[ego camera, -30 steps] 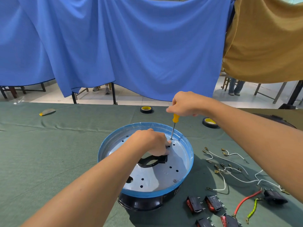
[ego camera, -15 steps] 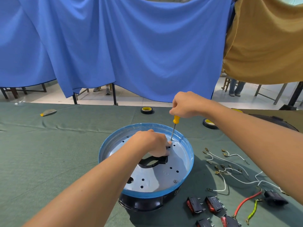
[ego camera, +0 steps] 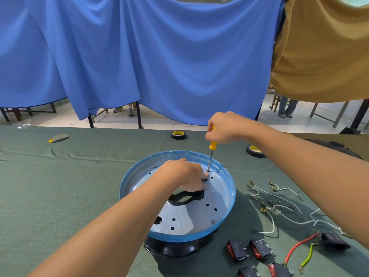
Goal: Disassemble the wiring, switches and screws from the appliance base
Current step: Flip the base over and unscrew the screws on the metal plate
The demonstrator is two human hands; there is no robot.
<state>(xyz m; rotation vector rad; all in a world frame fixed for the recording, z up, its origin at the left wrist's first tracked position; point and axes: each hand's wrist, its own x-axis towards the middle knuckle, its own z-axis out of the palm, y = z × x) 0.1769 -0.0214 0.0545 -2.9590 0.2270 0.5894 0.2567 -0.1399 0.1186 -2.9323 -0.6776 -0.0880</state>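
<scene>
Base (ego camera: 124, 186) unscrewing step: right hand (ego camera: 225, 127) fingers wrap screwdriver (ego camera: 212, 145), tip on screw (ego camera: 208, 170); left hand (ego camera: 183, 174) braces base, finger grip unclear; next, back screw out and lift it.

Bright, even daylight; sharp focus. Soft shadows fall right of the base (ego camera: 177, 196). Edges bow from wide-angle distortion.

Noted at rear: blue cloth (ego camera: 149, 56) hung left to centre, ochre cloth (ego camera: 323, 52) at right. Below the hems: pale tiled floor (ego camera: 159, 121), dark frame legs (ego camera: 138, 114), wooden chair legs (ego camera: 275, 101). Creased green table cover (ego camera: 60, 176) across foreground.
</scene>
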